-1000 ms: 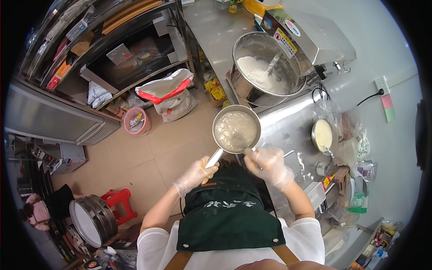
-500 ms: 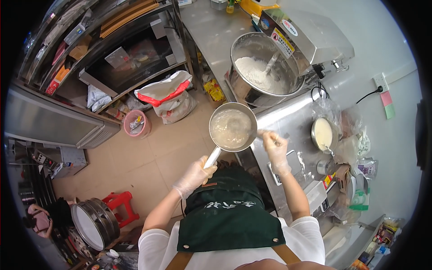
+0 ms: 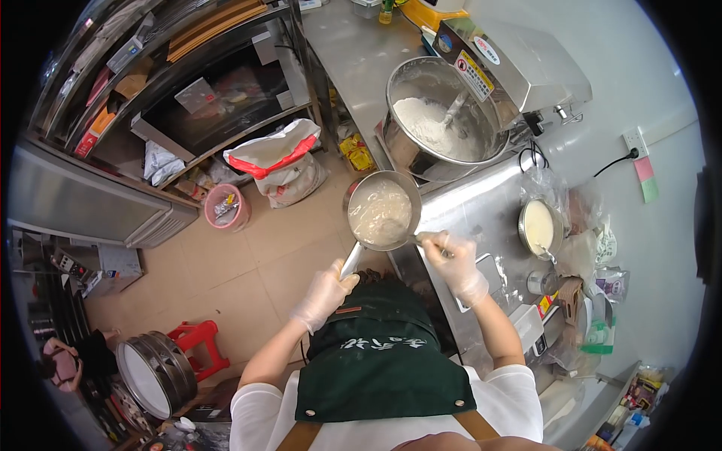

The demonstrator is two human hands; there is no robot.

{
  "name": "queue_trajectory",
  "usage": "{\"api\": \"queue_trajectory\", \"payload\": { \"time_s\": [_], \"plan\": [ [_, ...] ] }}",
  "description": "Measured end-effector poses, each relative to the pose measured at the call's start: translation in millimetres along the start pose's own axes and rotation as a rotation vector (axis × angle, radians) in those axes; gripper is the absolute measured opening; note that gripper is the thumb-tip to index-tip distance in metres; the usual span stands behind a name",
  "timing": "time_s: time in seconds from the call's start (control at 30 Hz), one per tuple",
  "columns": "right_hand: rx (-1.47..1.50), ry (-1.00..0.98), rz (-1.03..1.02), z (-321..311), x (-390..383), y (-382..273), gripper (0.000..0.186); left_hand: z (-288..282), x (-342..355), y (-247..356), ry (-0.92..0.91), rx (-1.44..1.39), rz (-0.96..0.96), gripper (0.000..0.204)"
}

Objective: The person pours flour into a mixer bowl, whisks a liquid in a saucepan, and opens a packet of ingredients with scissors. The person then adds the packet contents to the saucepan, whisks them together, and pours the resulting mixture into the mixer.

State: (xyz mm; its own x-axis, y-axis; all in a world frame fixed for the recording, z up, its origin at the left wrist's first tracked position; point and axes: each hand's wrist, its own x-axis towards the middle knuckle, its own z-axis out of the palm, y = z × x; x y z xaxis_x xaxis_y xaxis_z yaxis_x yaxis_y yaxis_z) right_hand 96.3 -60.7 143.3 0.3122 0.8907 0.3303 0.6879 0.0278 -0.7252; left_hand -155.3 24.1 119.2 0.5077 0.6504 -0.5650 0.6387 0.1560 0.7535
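My gloved left hand [image 3: 325, 295] is wrapped around the pale handle of a metal saucepan [image 3: 382, 179], held up in front of my apron near the counter's edge. Inside is a cloudy, whitish liquid [image 3: 379, 213] with a rippled surface. My gloved right hand [image 3: 453, 264], also closed, grips the thin handle of a stirring utensil [image 3: 414, 240] that reaches over the pan's right rim. Its other end is in the liquid and too blurred to name. Beyond the pan stands a big steel mixer bowl [image 3: 404, 144] with white powder [image 3: 425, 124] inside.
The mixer's metal head [image 3: 519, 64] overhangs its bowl. On the steel counter [image 3: 459, 214] at right are a bowl of cream-coloured mixture [image 3: 538, 225], a glass jar [image 3: 537, 282] and plastic bags. A white sack [image 3: 282, 177] and a pink bin [image 3: 239, 218] stand on the floor.
The saucepan has shifted slightly left and tilts more. My right hand has moved a little left and down with the utensil, and the liquid's ripples differ.
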Motion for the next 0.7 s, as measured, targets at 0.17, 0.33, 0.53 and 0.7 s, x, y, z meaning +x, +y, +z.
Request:
{"api": "queue_trajectory", "payload": {
  "time_s": [0.17, 0.33, 0.53, 0.7],
  "plan": [
    [-0.167, 0.066, -0.014, -3.4, 19.4, -5.8, 0.009, 2.0, 3.9, -11.9, 0.034, 0.031, 0.036, 0.037],
    [0.088, -0.099, -0.108, 8.8, 9.8, -15.5, 0.015, 2.7, 4.3, -9.9, -0.048, -0.058, 0.023, 0.028],
    [-0.35, -0.034, -0.297, -7.4, 18.1, -14.7, 0.015, -5.4, 3.6, -9.6, -0.279, -0.487, -0.079, 0.02],
    [-0.181, -0.187, -0.338, -6.0, 19.4, -34.6, 0.011, -1.5, 3.7, -9.8, -0.372, -0.524, -0.068, 0.02]
  ]
}}
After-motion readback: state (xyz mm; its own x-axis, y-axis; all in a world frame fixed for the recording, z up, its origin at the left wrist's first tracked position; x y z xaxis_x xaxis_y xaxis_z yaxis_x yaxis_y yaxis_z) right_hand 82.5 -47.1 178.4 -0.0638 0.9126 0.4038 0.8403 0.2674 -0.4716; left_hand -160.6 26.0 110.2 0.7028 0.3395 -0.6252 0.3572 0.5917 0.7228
